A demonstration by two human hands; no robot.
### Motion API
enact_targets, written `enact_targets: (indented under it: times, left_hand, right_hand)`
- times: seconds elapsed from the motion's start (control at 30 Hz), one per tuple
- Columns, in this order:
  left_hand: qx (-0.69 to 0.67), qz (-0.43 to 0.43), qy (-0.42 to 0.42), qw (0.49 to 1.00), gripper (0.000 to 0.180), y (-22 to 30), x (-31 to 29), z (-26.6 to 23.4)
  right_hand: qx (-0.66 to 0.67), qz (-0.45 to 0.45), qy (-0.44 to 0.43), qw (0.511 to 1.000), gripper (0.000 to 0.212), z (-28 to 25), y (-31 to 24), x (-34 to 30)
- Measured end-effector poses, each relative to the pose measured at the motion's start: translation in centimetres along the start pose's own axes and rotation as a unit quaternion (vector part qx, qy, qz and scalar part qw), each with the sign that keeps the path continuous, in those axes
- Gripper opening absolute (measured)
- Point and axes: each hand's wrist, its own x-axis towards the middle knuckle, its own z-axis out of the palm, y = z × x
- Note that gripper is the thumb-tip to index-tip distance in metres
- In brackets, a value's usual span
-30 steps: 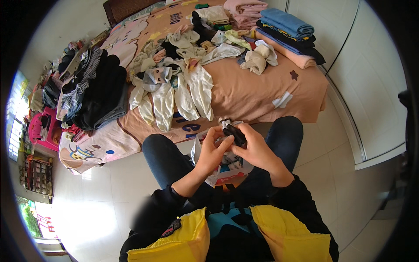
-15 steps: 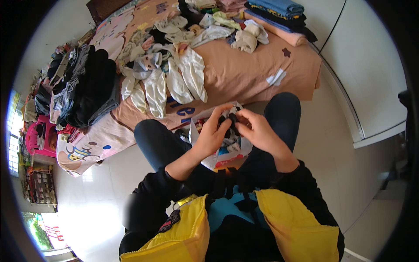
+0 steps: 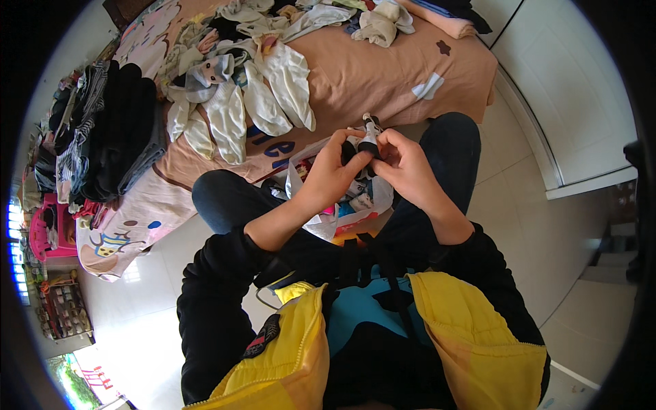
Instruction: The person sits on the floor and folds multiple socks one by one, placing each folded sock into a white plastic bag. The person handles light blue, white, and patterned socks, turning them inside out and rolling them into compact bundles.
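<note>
Between my knees, my left hand (image 3: 329, 172) and my right hand (image 3: 410, 172) pinch a black-and-white sock (image 3: 370, 137) from both sides. Its white patterned end sticks up past the fingertips toward the bed, and its dark part lies between my thumbs. Right under the hands stands a white bag (image 3: 294, 183) with several bundled socks (image 3: 361, 201) inside. My wrists hide part of the bag's opening.
Loose white socks (image 3: 227, 116) and other small clothes lie heaped on the bed (image 3: 383, 85). Folded dark clothes (image 3: 123, 130) are stacked at the left, beside a pink basket (image 3: 51, 229). A white cabinet (image 3: 560, 102) stands at the right.
My view has tilted, so the bed sits higher and farther left. The sock's white end now points up out of my fingers, where before it was bunched between them.
</note>
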Motion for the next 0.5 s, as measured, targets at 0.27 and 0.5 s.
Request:
enact_targets:
  times: [0.27,0.5]
  left_hand:
    - [0.12,0.036,0.002,0.992,0.026,1.3,3.5,0.7]
    - [0.194,0.131,-0.029,0.972,0.033,1.4,12.7,3.9]
  right_hand:
    - [-0.165,-0.098,0.04,0.981,0.023,-1.7,-2.2,1.7]
    - [-0.223,-0.118,-0.004,0.968,0.022,-11.9,-3.8,7.6]
